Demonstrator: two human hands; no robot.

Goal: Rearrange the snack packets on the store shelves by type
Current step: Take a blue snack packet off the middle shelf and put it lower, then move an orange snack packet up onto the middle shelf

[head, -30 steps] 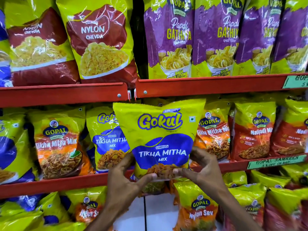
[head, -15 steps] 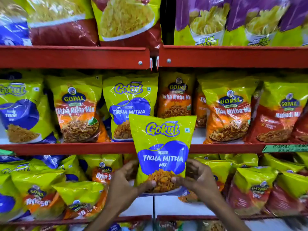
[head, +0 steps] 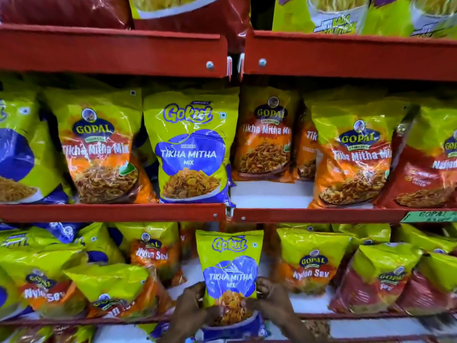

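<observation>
Red metal shelves (head: 113,212) fill the view in tiers, each crowded with yellow-green snack packets. On the middle shelf a Gokul Tikha Mitha Mix packet (head: 190,149) stands upright at the right end of the left section, with a Gopal Tikha Mitha Mix packet (head: 99,149) touching it on the left. Beyond the section joint lies a bare patch of white shelf floor (head: 267,194), with more Gopal packets set back behind it and to its right. The shelf below carries Gopal Nylon Sev packets (head: 311,266), several of them slumped and tilted.

In front of that lower shelf, near its middle joint, a person holds a second Gokul Tikha Mitha Mix packet, the held packet (head: 228,273), upright with its label facing out. The left hand (head: 190,305) clasps its lower left edge and the right hand (head: 272,300) its lower right edge; each grip is closed around the bag's bottom corners, thumbs on the front face.

The step in hand appears to be carrying this packet to a spot among its own kind. Nylon Sev surrounds it here, so the next move likely calls for lifting it to the middle shelf beside the matching Gokul packet, where the bare patch offers room, and standing it upright without toppling its neighbours.
</observation>
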